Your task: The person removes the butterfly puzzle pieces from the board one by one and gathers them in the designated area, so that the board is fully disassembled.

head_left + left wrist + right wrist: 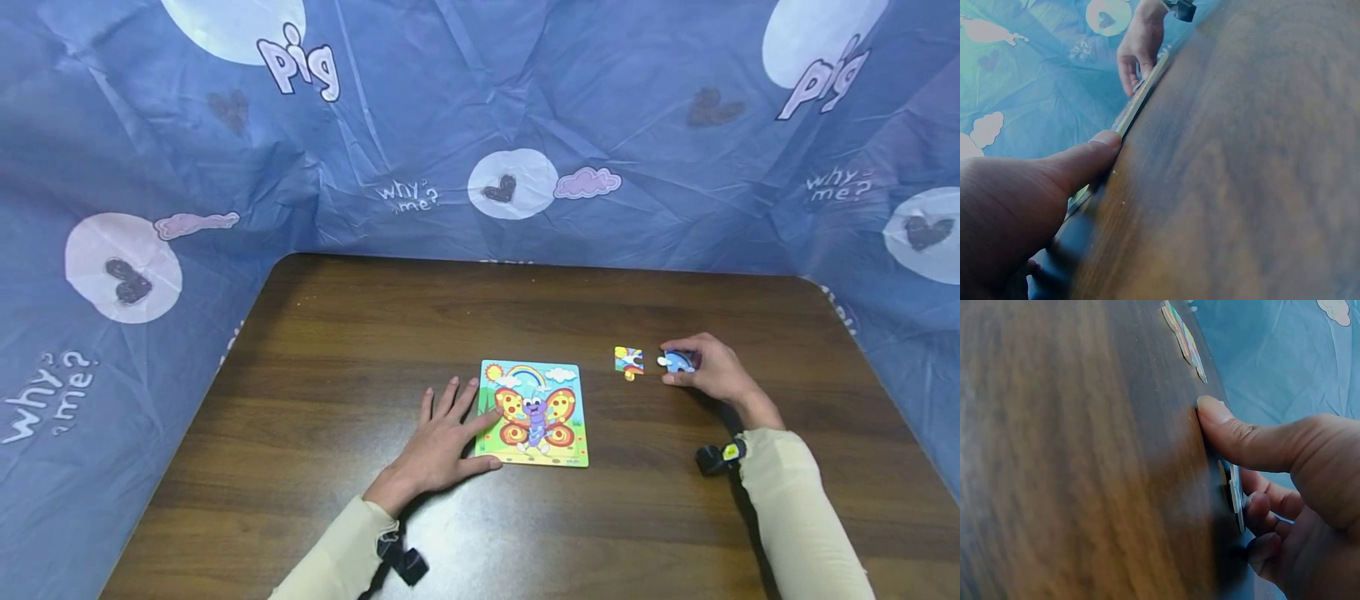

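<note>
A square butterfly picture puzzle board [570,454] lies flat on the table. My left hand [438,446] rests with fingers spread at its left side, index finger over the picture and thumb at the lower left edge. In the left wrist view, the thumb touches the side of the board [1146,90]. My right hand [718,373] pinches a blue jigsaw piece [678,362] between thumb and fingers, low over the table. The right wrist view shows this piece [1236,497] edge-on, partly hidden by the fingers. Left of it lies a yellow and blue jigsaw piece [629,360].
The brown wooden table [360,317] has rounded far corners. A blue printed cloth [420,108] hangs behind it and along both sides. Each wrist carries a small black camera, such as the one on the right wrist [716,458].
</note>
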`<state>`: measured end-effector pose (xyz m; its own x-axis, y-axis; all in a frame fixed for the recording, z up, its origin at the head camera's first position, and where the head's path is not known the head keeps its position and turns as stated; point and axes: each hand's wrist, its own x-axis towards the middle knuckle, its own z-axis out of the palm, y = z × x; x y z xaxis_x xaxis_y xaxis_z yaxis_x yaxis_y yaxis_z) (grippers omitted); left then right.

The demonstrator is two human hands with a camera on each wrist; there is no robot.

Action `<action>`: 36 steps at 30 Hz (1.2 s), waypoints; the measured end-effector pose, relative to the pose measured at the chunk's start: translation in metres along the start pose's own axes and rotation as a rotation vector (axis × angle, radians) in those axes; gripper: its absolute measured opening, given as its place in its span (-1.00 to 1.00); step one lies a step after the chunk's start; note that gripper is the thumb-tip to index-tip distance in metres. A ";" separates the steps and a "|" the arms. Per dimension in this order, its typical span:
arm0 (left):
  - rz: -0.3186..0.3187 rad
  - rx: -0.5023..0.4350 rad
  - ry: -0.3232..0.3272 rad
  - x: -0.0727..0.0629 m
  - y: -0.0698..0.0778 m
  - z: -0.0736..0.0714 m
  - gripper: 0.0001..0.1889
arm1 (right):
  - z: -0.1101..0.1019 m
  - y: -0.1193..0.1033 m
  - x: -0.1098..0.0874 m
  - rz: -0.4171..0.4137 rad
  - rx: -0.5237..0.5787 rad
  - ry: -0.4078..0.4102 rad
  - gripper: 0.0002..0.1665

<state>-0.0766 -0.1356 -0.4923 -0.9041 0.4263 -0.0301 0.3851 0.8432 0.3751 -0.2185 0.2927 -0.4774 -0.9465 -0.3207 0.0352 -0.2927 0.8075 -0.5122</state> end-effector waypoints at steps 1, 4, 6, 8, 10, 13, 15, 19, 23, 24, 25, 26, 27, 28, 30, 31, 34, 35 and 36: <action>0.000 0.002 -0.002 0.000 0.000 0.000 -0.29 | 0.000 0.000 0.000 0.004 0.002 -0.007 -0.37; -0.002 0.005 -0.003 0.000 0.000 0.000 -0.29 | -0.001 0.000 0.000 0.015 0.008 -0.030 -0.35; -0.003 0.007 -0.002 0.000 0.001 0.000 -0.29 | -0.002 -0.001 0.000 0.020 0.013 -0.041 -0.35; -0.005 0.009 -0.002 0.000 0.000 0.000 -0.29 | -0.002 -0.001 0.000 0.020 0.013 -0.048 -0.34; -0.005 0.010 0.000 0.000 0.001 0.000 -0.28 | -0.003 0.000 0.000 0.019 0.012 -0.049 -0.33; -0.002 0.014 0.007 0.000 0.000 0.001 -0.29 | -0.003 0.000 -0.001 0.021 0.010 -0.049 -0.32; -0.001 0.016 0.008 0.000 0.001 0.001 -0.29 | -0.004 0.000 -0.002 0.022 0.015 -0.045 -0.32; -0.001 0.017 0.006 0.000 0.001 0.000 -0.29 | -0.004 -0.001 -0.003 0.009 0.026 -0.027 -0.35; 0.001 0.014 0.012 0.000 0.000 0.001 -0.28 | -0.004 0.000 -0.004 -0.002 0.024 -0.014 -0.38; 0.003 0.014 0.015 0.000 0.000 0.001 -0.28 | -0.004 0.000 -0.004 -0.004 0.021 -0.013 -0.38; 0.004 0.014 0.018 0.000 0.000 0.001 -0.28 | -0.004 0.000 -0.004 -0.004 0.020 -0.014 -0.38; 0.004 0.013 0.019 0.000 0.000 0.001 -0.28 | -0.004 0.000 -0.003 -0.004 0.019 -0.015 -0.38; 0.005 0.013 0.017 0.000 0.000 0.001 -0.28 | -0.004 0.000 -0.003 -0.003 0.017 -0.016 -0.38; 0.005 0.011 0.016 0.000 0.000 0.001 -0.28 | -0.004 0.001 -0.003 -0.002 0.014 -0.017 -0.38; 0.006 0.009 0.017 0.000 0.000 0.001 -0.28 | -0.004 0.001 -0.003 0.006 0.013 -0.024 -0.36; 0.004 0.008 0.013 0.000 0.001 0.000 -0.28 | -0.005 0.000 -0.003 0.009 0.011 -0.024 -0.34; 0.002 0.007 0.009 0.000 0.001 0.000 -0.28 | -0.006 -0.001 -0.003 0.004 -0.003 -0.007 -0.31; 0.001 0.008 0.008 0.000 0.001 0.000 -0.28 | -0.007 -0.002 -0.003 0.000 -0.006 0.004 -0.31; 0.002 0.008 0.009 0.000 0.001 0.000 -0.29 | -0.008 -0.003 -0.003 -0.007 -0.011 0.020 -0.32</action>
<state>-0.0764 -0.1350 -0.4916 -0.9051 0.4246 -0.0208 0.3880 0.8451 0.3678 -0.2157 0.2949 -0.4688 -0.9468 -0.3169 0.0559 -0.3010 0.8108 -0.5020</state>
